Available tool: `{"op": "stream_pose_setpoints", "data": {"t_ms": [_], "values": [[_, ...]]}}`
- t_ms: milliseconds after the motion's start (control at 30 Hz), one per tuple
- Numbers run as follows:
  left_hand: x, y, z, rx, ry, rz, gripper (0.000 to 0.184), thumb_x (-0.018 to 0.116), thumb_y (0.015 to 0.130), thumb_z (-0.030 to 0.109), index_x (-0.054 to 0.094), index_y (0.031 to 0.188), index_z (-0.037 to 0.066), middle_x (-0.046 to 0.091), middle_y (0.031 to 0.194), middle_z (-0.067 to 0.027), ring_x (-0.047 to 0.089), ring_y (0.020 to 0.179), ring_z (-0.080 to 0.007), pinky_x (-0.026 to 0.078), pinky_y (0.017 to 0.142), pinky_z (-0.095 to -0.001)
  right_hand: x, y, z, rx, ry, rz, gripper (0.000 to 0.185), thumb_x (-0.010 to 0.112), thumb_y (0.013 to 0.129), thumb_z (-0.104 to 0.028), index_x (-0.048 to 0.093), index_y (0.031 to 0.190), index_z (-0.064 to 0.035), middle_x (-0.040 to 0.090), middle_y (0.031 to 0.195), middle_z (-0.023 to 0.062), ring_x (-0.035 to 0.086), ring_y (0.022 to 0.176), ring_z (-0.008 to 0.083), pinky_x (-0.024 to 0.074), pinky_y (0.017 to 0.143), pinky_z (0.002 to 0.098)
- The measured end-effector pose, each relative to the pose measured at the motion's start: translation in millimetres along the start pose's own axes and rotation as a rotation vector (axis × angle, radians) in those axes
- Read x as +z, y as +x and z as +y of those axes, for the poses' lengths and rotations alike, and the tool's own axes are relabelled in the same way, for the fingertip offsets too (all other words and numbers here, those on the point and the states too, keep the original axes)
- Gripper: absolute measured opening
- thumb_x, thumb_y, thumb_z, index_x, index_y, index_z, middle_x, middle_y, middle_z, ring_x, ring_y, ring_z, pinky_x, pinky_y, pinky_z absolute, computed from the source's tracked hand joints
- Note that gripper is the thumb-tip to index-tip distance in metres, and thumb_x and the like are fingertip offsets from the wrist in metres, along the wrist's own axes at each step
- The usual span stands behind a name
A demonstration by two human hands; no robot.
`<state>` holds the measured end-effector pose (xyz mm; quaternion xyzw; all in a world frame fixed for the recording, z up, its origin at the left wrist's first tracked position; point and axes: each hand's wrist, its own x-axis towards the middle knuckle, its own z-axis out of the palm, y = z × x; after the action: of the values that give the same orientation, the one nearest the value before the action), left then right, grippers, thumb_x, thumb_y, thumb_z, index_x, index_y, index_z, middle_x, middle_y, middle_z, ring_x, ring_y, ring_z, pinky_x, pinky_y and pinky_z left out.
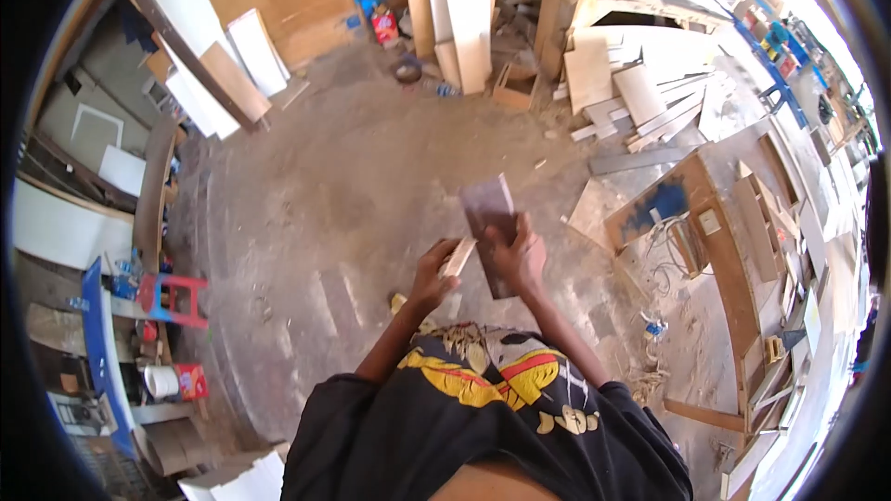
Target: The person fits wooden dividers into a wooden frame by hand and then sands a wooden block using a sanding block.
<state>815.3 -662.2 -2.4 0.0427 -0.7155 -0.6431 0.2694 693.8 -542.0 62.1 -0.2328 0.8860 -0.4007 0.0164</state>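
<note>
Locate the dark board [487, 199] in the right hand [522, 255], ahead of the shirt [390, 436] and above the floor [278, 195]. Read its long axis as running away from the body, with the far end tipped slightly to the left. Note right-hand fingers closed on the board from its right edge, with both ends projecting past the grip.

Shift attention left: pale wood block [458, 258], much shorter, gripped in the closed fingers of the left hand [432, 276]. Read its long axis as slanted, with the far end leaning right toward the board's left edge. Treat this end-to-edge relation as the governing one: block on the left, board on the right, gap between them very narrow or nil (contact not distinguishable from this overhead angle). For the block, count the left hand as nearer; for the board, the right.

Continue outward across the floor. To the right, find loose cables [661, 241] beside a wooden carcass [733, 288]; farther off, a heap of boards [640, 95] beside a table [552, 28]. Ahead, note upright planks [467, 19]. At far left, find a red and blue stool [190, 282], well apart from both hands.
</note>
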Motion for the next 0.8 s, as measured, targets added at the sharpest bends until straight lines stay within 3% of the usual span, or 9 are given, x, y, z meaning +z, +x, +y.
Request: {"op": "stream_pose_setpoints", "data": {"t_ms": [67, 167, 433, 533, 600, 633, 667, 733, 800], "values": [[12, 6, 25, -0.028, -0.032, -0.011, 0.083, 0.059, 0.073, 0.063, 0.050, 0.116, -0.008, 0.051, 0.104, -0.0121, 0.053, 0.097, -0.0198, 0.043, 0.082, -0.0312, 1, 4, 10, -0.014, 0.095, -0.001, 0.038, 0.068, 0.076, -0.029, 0.053, 0.100, -0.0047, 0.066, 0.083, 0.0187, 0.064, 0.075, 0.0376, 0.0494, 0.065, 0.0436], [11, 7, 23, -0.032, -0.151, -0.017, 0.084, 0.053, 0.076, 0.066, 0.050, 0.115, -0.008, 0.052, 0.102, -0.0113, 0.053, 0.097, -0.0190, 0.042, 0.083, -0.0309, -6, 8, 12, -0.035, 0.207, 0.022, 0.037, 0.067, 0.077, -0.029, 0.051, 0.101, -0.0061, 0.066, 0.084, 0.0178, 0.063, 0.076, 0.0384, 0.0490, 0.067, 0.0449], [5, 14, 15, -0.056, 0.015, 0.151, 0.081, 0.048, 0.079, 0.066, 0.051, 0.113, -0.007, 0.055, 0.100, -0.0098, 0.054, 0.094, -0.0178, 0.041, 0.082, -0.0291, -19, -27, -15, -0.071, 0.227, -0.089, 0.032, 0.068, 0.078, -0.021, 0.052, 0.099, -0.0038, 0.066, 0.081, 0.0173, 0.066, 0.074, 0.0330, 0.0499, 0.064, 0.0382], [1, 5, -11, -0.108, -0.040, 0.193, 0.080, 0.047, 0.081, 0.065, 0.049, 0.117, -0.006, 0.058, 0.100, -0.0100, 0.055, 0.094, -0.0188, 0.042, 0.082, -0.0299, -12, -22, -13, -0.049, 0.203, -0.038, 0.034, 0.068, 0.078, -0.021, 0.051, 0.102, -0.0049, 0.066, 0.082, 0.0174, 0.065, 0.075, 0.0349, 0.0497, 0.064, 0.0403], [6, 2, -14, -0.168, -0.315, 0.018, 0.081, 0.050, 0.082, 0.063, 0.043, 0.128, -0.003, 0.056, 0.116, -0.0130, 0.055, 0.107, -0.0220, 0.044, 0.092, -0.0340, -10, -5, -14, -0.043, 0.196, 0.016, 0.035, 0.068, 0.077, -0.022, 0.050, 0.102, -0.0052, 0.066, 0.082, 0.0178, 0.065, 0.075, 0.0358, 0.0496, 0.064, 0.0413], [9, 2, -18, -0.171, -0.369, -0.015, 0.090, 0.042, 0.080, 0.072, 0.040, 0.131, -0.002, 0.056, 0.117, -0.0136, 0.057, 0.105, -0.0238, 0.046, 0.090, -0.0354, -7, 2, -11, -0.036, 0.117, 0.047, 0.035, 0.067, 0.078, -0.024, 0.049, 0.102, -0.0059, 0.066, 0.082, 0.0178, 0.064, 0.073, 0.0371, 0.0488, 0.062, 0.0435], [16, 1, -23, -0.172, -0.371, -0.022, 0.090, 0.042, 0.080, 0.072, 0.040, 0.131, -0.002, 0.056, 0.117, -0.0136, 0.057, 0.105, -0.0238, 0.046, 0.090, -0.0354, -5, 7, -8, -0.031, 0.037, 0.078, 0.035, 0.067, 0.078, -0.025, 0.048, 0.101, -0.0066, 0.066, 0.081, 0.0179, 0.063, 0.071, 0.0383, 0.0481, 0.061, 0.0456], [34, -2, -24, -0.402, -0.731, 0.207, 0.097, 0.030, 0.078, 0.078, 0.038, 0.133, -0.001, 0.056, 0.116, -0.0151, 0.057, 0.104, -0.0252, 0.047, 0.089, -0.0375, -8, 10, -2, -0.040, 0.028, 0.088, 0.037, 0.066, 0.078, -0.028, 0.048, 0.102, -0.0067, 0.066, 0.081, 0.0184, 0.063, 0.071, 0.0389, 0.0482, 0.061, 0.0459], [25, 3, -8, -0.402, -0.721, 0.127, 0.099, 0.025, 0.077, 0.080, 0.036, 0.134, 0.000, 0.054, 0.120, -0.0158, 0.056, 0.108, -0.0261, 0.046, 0.092, -0.0388, -12, 8, 2, -0.039, 0.107, 0.156, 0.038, 0.066, 0.078, -0.029, 0.048, 0.103, -0.0070, 0.066, 0.080, 0.0184, 0.063, 0.072, 0.0394, 0.0485, 0.062, 0.0457]]}}
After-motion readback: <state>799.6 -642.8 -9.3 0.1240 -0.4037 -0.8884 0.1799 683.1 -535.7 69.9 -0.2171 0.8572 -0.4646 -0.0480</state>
